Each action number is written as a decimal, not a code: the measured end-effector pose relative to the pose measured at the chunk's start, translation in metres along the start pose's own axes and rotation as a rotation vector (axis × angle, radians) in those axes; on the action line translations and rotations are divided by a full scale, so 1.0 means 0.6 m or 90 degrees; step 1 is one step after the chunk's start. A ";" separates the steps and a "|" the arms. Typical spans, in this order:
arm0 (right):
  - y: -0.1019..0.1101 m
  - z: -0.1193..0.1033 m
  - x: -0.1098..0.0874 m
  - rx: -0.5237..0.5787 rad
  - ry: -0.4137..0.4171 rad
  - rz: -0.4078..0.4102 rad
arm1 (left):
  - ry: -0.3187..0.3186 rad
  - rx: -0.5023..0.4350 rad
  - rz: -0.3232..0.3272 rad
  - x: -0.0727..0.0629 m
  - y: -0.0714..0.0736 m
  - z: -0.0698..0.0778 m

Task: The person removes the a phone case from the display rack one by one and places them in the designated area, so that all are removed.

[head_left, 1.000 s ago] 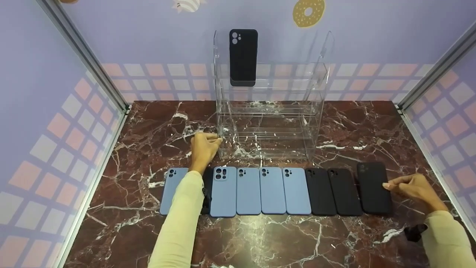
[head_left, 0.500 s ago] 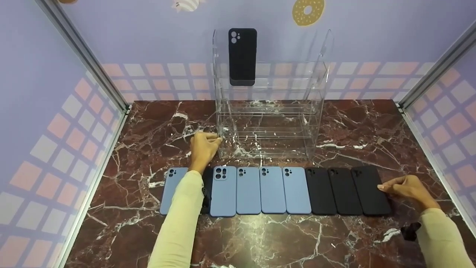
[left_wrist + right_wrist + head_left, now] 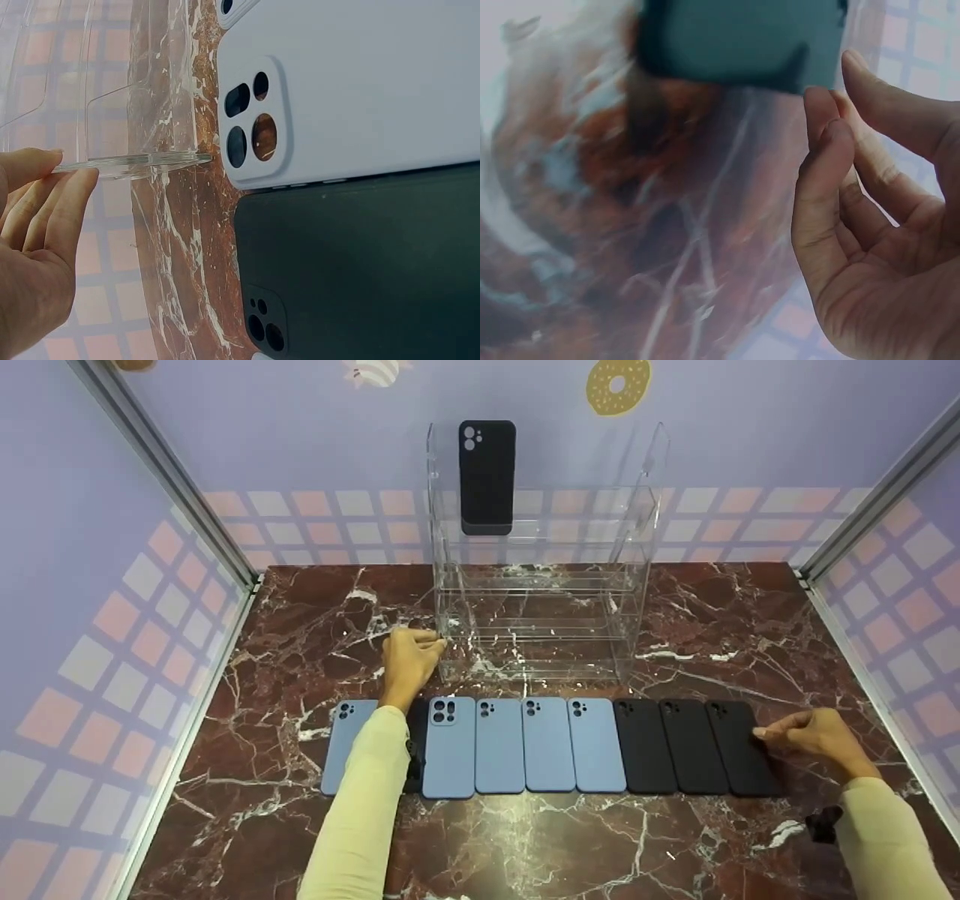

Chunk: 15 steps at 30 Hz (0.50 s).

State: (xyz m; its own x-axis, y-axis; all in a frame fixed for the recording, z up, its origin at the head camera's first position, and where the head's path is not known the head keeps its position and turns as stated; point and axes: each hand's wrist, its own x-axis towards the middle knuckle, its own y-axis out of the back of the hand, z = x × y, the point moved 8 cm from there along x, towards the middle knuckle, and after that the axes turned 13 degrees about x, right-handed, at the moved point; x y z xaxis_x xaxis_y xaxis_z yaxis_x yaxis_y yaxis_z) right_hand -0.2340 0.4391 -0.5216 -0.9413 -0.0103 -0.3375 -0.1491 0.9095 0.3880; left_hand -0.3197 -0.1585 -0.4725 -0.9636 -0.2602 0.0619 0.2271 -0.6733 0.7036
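A clear acrylic tiered stand (image 3: 541, 628) stands at the back of the marble table. My left hand (image 3: 409, 664) pinches the front of its left side panel (image 3: 142, 161) between thumb and fingers. Along the front of the stand runs a row of blue and black phone cases, camera cutouts at the far end. My right hand (image 3: 817, 740) pinches the right edge of the rightmost black phone case (image 3: 739, 750); that case is blurred in the right wrist view. Another black phone case (image 3: 487, 476) leans upright on the stand's top tier, at its left.
A blue case with a large camera cutout (image 3: 450, 750) lies among the row. My left sleeve (image 3: 360, 802) partly covers a black case (image 3: 360, 262) and a blue case (image 3: 346, 746). Patterned walls (image 3: 112, 607) border the table (image 3: 540, 847) on the left, back and right.
The rightmost black case has come down and left, in beside its neighbour, with my right hand moving left along with it. My left hand stays on the stand.
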 end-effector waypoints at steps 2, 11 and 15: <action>-0.005 -0.024 0.005 -0.049 0.028 0.006 | 0.003 -0.002 0.001 0.000 0.000 -0.001; -0.078 -0.185 0.037 -0.145 0.125 0.003 | -0.001 0.001 0.010 0.000 0.002 0.000; -0.121 -0.260 0.051 -0.126 0.138 -0.010 | -0.002 0.004 0.009 -0.001 0.002 0.002</action>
State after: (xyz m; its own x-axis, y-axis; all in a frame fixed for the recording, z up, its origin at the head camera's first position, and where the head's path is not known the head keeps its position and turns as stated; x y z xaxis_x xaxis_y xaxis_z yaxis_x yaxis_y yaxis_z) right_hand -0.2992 0.3078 -0.4265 -0.9781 -0.1309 -0.1621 -0.1998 0.8100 0.5514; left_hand -0.3193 -0.1583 -0.4710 -0.9606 -0.2680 0.0740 0.2401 -0.6652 0.7070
